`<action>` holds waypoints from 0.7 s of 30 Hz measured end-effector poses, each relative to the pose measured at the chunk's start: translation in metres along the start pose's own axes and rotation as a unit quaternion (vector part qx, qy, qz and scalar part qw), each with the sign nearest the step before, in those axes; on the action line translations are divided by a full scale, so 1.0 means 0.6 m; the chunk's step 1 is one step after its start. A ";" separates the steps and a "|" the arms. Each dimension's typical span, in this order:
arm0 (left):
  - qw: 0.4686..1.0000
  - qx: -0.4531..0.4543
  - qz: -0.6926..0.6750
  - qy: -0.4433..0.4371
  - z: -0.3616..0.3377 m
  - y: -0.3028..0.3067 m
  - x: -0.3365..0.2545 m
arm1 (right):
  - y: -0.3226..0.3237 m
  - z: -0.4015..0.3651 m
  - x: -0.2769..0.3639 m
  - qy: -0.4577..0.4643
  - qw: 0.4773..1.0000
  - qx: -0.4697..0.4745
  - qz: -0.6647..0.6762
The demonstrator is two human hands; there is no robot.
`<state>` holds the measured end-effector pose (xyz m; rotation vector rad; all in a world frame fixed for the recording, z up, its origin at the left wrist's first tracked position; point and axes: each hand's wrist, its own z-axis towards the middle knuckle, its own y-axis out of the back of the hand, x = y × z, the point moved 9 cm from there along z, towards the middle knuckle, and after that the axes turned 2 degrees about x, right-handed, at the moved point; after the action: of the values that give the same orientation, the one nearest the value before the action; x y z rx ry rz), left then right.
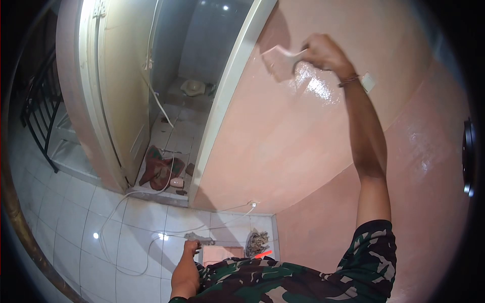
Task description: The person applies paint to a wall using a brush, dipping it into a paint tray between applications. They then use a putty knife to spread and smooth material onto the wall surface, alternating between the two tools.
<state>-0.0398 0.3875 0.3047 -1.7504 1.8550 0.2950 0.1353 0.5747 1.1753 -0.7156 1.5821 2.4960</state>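
Note:
My right hand [323, 52] is closed round the handle of a wide flat paintbrush [279, 61], raised high against the pink wall [283, 131]. The brush head points left, towards the door frame, and looks coated in pale pink. Wet, shiny paint shows on the wall just under the hand. My left hand [192, 247] hangs low over the tiled floor with curled fingers; whether anything is in them is hidden. Below it, partly behind my shirt, is a pink-coated tray or container [222, 254].
A doorway with a cream door [126, 76] opens into a tiled bathroom with a squat toilet [193, 88]. Reddish cloth [160, 169] lies at the threshold. A white cable [103, 222] loops over the floor from a wall socket [253, 204]. A crumpled grey heap [257, 243] lies near the wall corner.

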 end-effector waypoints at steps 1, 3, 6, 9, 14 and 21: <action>1.000 -0.003 -0.004 -0.001 -0.005 -0.001 0.000 | -0.022 0.010 -0.009 -0.087 0.996 0.024 -0.023; 1.000 -0.010 -0.012 -0.004 -0.009 -0.005 -0.002 | -0.003 0.026 -0.015 -0.079 0.996 -0.025 -0.042; 1.000 -0.010 -0.007 0.001 -0.022 -0.010 -0.013 | 0.055 0.085 -0.049 0.032 0.983 -0.046 -0.177; 1.000 -0.002 0.001 0.007 -0.033 -0.019 -0.021 | 0.198 0.075 -0.063 -0.235 0.948 -0.015 -0.212; 1.000 -0.020 -0.007 0.004 -0.055 -0.008 -0.032 | 0.364 0.021 -0.102 -0.275 0.873 -0.351 -0.198; 1.000 -0.024 -0.006 0.015 -0.042 0.006 -0.014 | 0.108 0.017 -0.123 -0.121 0.791 -0.368 -0.472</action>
<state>-0.0497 0.3817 0.3289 -1.8080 1.8722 0.3126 0.1760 0.5661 1.2652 -0.8859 -0.0199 2.1342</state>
